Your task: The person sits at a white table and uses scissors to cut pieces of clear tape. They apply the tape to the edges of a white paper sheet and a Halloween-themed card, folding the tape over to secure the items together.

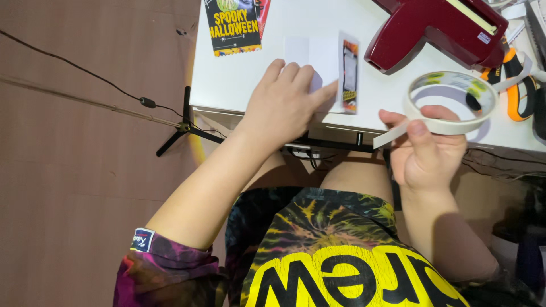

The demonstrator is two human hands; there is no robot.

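A: What is the left hand (282, 106) doing?

B: It lies flat, fingers together, pressing on a folded white card (318, 62) near the front edge of the white table (239, 79). It grips nothing, only holds the card down. A printed strip runs along the card's right edge.

A: And the right hand (427, 149)?

B: It holds a roll of white tape (452, 102) just past the table's edge, thumb on the rim, fingers under it. A short loose tail of tape hangs off to the left, toward the card.

A: What else is about?

B: A dark red tape dispenser (438, 28) behind the roll, orange-handled scissors (515, 85) to the right, a black printed card (232, 25) at the far left
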